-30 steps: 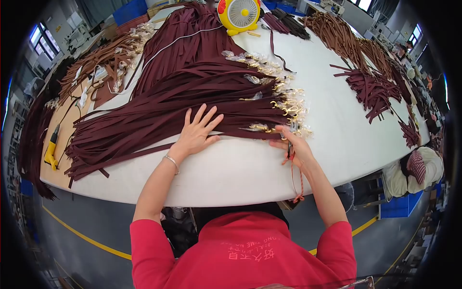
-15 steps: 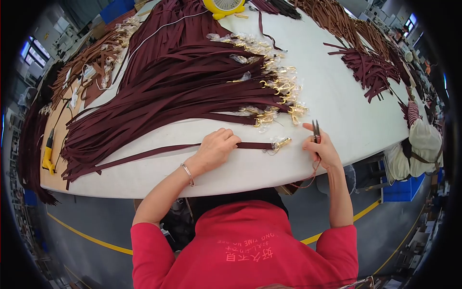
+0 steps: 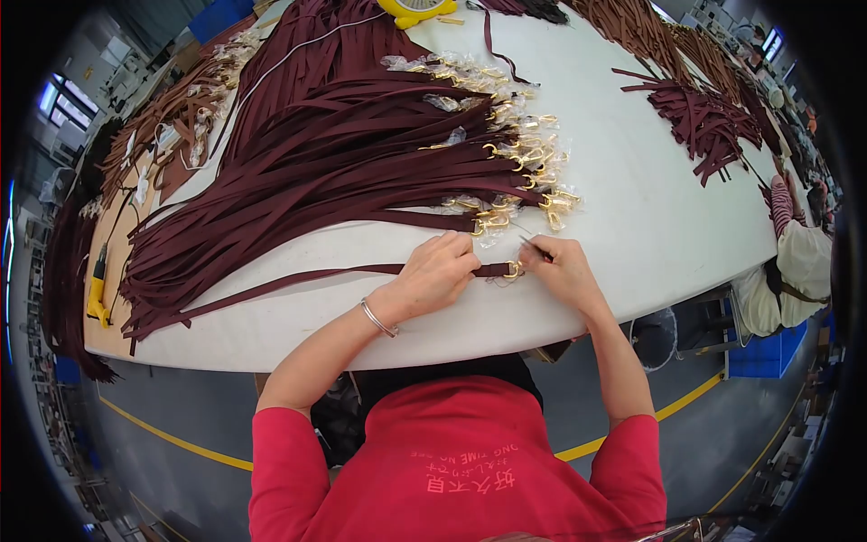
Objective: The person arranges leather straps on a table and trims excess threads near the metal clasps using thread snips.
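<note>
A single dark maroon strap point(image 3: 348, 272) lies across the near part of the white table. My left hand point(image 3: 440, 274) is closed on it close to its right end, pressing it down. The gold metal clasp point(image 3: 514, 269) at that end shows between my two hands, with fine dark thread beside it. My right hand point(image 3: 564, 273) is closed around small thread snips point(image 3: 536, 247), whose tips point up and left. Its fingers are right beside the clasp; whether they touch it I cannot tell. Behind both hands lies a large pile of maroon straps point(image 3: 298, 190) with plastic-wrapped gold clasps point(image 3: 542, 172).
A yellow fan point(image 3: 417, 11) stands at the back. A yellow-handled tool point(image 3: 97, 301) lies at the left edge, its cord running upward. Short maroon strips point(image 3: 700, 126) and brown straps point(image 3: 632, 36) lie to the right. A white bag point(image 3: 802, 266) hangs past the right edge.
My left hand has slid right along the strap toward the clasp. My right hand has moved left to the clasp, and the snips have tilted from upright to leaning left.
</note>
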